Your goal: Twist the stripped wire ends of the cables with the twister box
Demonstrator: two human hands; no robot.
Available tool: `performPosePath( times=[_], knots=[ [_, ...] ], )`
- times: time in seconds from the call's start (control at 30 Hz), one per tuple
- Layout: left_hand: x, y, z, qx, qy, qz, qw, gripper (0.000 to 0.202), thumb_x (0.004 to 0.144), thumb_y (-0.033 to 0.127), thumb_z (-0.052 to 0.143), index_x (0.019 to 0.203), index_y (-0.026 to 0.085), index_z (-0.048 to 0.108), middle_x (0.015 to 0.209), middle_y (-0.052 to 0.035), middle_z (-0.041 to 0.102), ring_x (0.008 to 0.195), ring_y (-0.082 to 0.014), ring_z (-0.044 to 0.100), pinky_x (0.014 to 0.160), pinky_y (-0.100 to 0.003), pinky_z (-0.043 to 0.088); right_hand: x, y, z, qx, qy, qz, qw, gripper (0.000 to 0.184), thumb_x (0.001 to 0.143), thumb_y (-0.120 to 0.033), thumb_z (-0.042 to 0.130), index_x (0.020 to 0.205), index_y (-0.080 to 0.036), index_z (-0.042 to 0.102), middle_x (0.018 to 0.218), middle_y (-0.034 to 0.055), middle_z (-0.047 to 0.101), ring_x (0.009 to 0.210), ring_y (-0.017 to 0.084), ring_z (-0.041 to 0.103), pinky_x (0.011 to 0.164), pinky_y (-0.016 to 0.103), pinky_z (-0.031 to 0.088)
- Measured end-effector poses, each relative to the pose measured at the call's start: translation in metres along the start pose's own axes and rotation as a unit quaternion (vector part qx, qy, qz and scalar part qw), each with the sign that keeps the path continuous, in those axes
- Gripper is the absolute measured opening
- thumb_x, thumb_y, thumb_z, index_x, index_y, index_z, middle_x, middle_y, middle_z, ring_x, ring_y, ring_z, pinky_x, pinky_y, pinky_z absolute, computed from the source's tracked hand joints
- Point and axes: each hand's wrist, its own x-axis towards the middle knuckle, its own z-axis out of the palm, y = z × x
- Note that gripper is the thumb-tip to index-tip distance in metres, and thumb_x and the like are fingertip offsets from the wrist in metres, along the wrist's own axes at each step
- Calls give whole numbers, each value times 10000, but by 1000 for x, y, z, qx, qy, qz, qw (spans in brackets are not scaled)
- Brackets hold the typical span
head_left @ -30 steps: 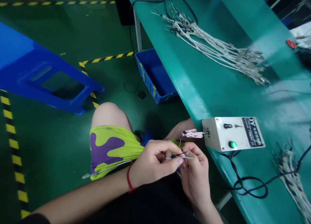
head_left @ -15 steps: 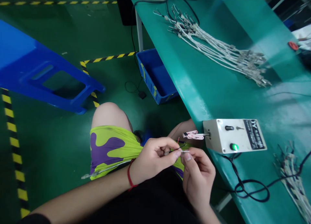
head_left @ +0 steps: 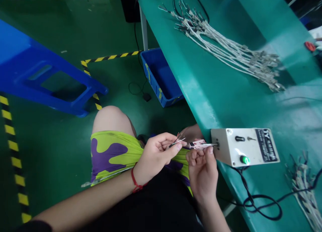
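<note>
Far left: a big blue plastic stool (head_left: 45, 81) stands on the green floor, with yellow-and-black striped tape (head_left: 110, 57) running past it.
Floor by the bench: 1 open blue plastic bin (head_left: 161, 77) sits against the edge of the teal workbench (head_left: 213, 87).
My left hand (head_left: 156, 154): closed tight, thumb and forefinger pinching the thin pale-grey cable (head_left: 105, 176) right at its end; a red string band (head_left: 136, 184) circles the wrist.
Cable position: it is over my lap, trailing from my pinch down-left across the yellow-and-purple shorts (head_left: 113, 151), clear of the bench.
Cable look: slim, pale and slack; the bare wire strands (head_left: 178, 139) fan out of my fingertips, thin and stiff, some dark, at least 1 pale. I cannot count them.
Strand tips: pointing up-right, just beside the small pink clip (head_left: 198, 144), not in it.
My right hand (head_left: 201, 168): fingers curled narrow beneath the clip, fingertips touching it; I cannot tell whether I am actually squeezing it.
Clip: it sits on a short metal pin sticking out of the left face of the beige metal box (head_left: 245, 146).
Box: on the bench's near edge, with 1 lit green button (head_left: 244, 159), and a black cord (head_left: 261, 205) looping away below it.
Bench top: a long bundle of white cables (head_left: 226, 50) lies farther back, well apart from my hands.
Far right: a 2nd heap of pale cables (head_left: 304, 188) lies near the bench edge.
</note>
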Motion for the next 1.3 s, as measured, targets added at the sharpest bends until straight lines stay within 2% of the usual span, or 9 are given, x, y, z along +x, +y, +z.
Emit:
performPosePath(
  times=[0.1, 0.23, 0.43, 0.6, 0.83, 0.93, 1.07, 1.2, 1.3],
  knots=[
    [3, 1, 1, -7, 0, 1, 1000, 174, 949, 295, 763, 982, 126, 744, 872, -79, 768, 480, -34, 419, 431, -180, 310, 2, 2, 0, 69, -4, 10, 998, 274, 992, -433, 685, 1168, -225, 721, 705, -42, 470, 625, 108, 359, 603, 241, 376],
    [4, 0, 2, -9, -9, -8, 1000, 171, 945, 296, 767, 930, 135, 711, 988, -102, 787, 488, -34, 452, 434, -182, 339, 5, 5, -1, 79, 6, 17, 997, 288, 962, -438, 736, 1172, -240, 746, 593, -79, 390, 557, 101, 268, 572, 229, 373],
    [5, -3, 3, 4, -22, -7, 1000, 215, 935, 330, 773, 1004, 129, 743, 722, -13, 682, 488, -58, 444, 437, -191, 337, 8, 7, -2, 67, 20, 18, 997, 273, 944, -449, 761, 1148, -267, 763, 546, -99, 330, 527, 95, 230, 553, 220, 352],
    [7, -4, 6, 25, -12, -2, 1000, 253, 908, 361, 791, 990, 125, 752, 647, 16, 608, 527, -80, 462, 459, -196, 361, 9, 9, -6, 41, 16, 16, 999, 306, 947, -511, 732, 1172, -304, 755, 552, -94, 288, 547, 118, 236, 594, 246, 379],
    [9, -9, 9, 23, 11, 20, 999, 181, 892, 290, 797, 913, 125, 727, 815, -67, 743, 630, -120, 580, 533, -226, 431, 9, 11, -9, 2, 21, 9, 1000, 324, 923, -556, 734, 1139, -315, 752, 569, -94, 248, 551, 132, 179, 592, 277, 349],
    [8, -12, 9, 7, 5, 38, 999, 133, 888, 245, 795, 890, 139, 714, 906, -90, 781, 745, -162, 679, 635, -253, 502, 9, 10, -8, 10, 22, 17, 1000, 326, 910, -552, 751, 1133, -314, 751, 565, -94, 247, 556, 134, 162, 582, 277, 329],
    [8, -13, 9, -9, 7, 51, 999, 111, 875, 215, 795, 877, 149, 705, 895, -89, 789, 867, -217, 741, 761, -303, 560, 9, 9, -8, 20, 25, 23, 999, 322, 910, -546, 754, 1128, -310, 747, 564, -92, 255, 565, 133, 152, 578, 271, 302],
    [9, -13, 10, -3, 11, 50, 999, 119, 875, 234, 798, 882, 150, 713, 960, -106, 804, 851, -213, 746, 753, -305, 567, 9, 10, -8, 4, 22, 16, 1000, 326, 910, -556, 749, 1127, -312, 742, 564, -96, 235, 558, 130, 145, 579, 274, 296],
    [9, -14, 10, 8, 13, 47, 999, 129, 880, 250, 799, 885, 151, 717, 930, -101, 799, 832, -210, 742, 728, -298, 565, 11, 8, -7, 16, 16, 14, 1000, 318, 926, -532, 744, 1137, -292, 746, 557, -99, 243, 556, 123, 128, 571, 266, 285]
  ],
)
